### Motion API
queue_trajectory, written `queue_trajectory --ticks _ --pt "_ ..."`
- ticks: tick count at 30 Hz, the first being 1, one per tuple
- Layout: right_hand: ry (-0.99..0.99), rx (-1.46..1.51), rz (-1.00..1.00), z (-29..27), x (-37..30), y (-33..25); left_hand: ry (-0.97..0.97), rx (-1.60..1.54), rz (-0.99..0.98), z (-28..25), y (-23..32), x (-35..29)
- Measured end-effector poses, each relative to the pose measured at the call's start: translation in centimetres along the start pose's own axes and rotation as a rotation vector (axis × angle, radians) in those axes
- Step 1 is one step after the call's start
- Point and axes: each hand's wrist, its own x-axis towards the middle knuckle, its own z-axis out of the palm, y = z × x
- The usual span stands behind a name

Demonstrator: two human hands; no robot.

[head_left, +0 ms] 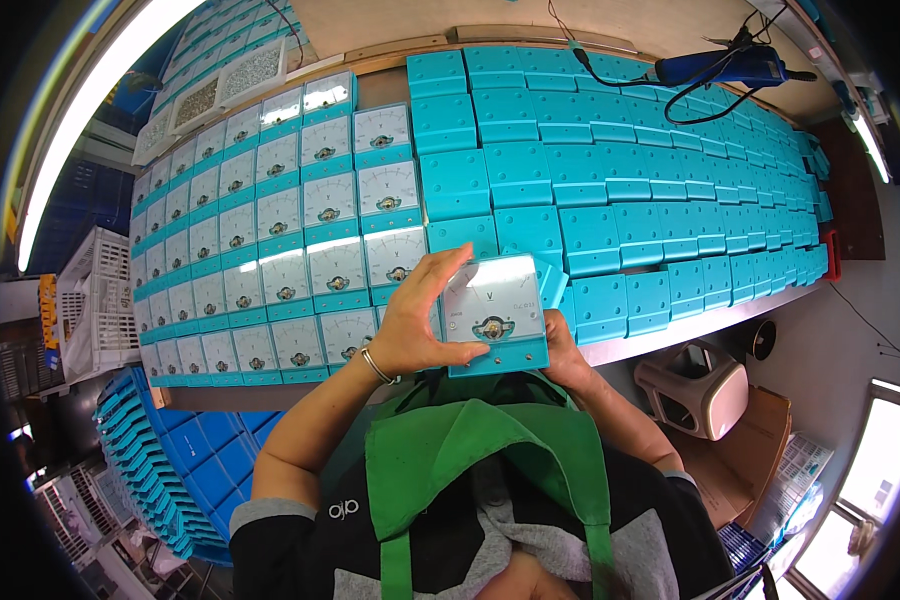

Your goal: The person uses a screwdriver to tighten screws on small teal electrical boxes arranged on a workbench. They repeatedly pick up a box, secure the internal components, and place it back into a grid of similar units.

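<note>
One meter [491, 298] pinched in grip of left hand [420, 318], right hand [563, 356]; teal casings [515, 176] right, meter rows [282, 268] left, blue tool [720, 68] beyond.

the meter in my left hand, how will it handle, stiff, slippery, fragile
The meter is probably stiff, given its boxy turquoise case. Its glossy clear cover looks smooth, so it may slip, and could scratch or crack if knocked.

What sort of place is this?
Probably a small assembly workshop: a held dial meter, rows of similar meters and rows of turquoise casings suggest repetitive bench work.
</note>
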Motion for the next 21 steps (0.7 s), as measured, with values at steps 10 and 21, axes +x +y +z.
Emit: queue_trajectory --ticks 10,21 --pt "-0.01 -0.025 -0.008 0.0 0.1 0.1 -0.005 -0.018 0.002 0.0 -0.2 -0.2" --pt "0.217 -0.33 0.033 -1.4 0.6 -1.1 0.203 -0.711 -0.214 2.3 -3.3 -2.3"
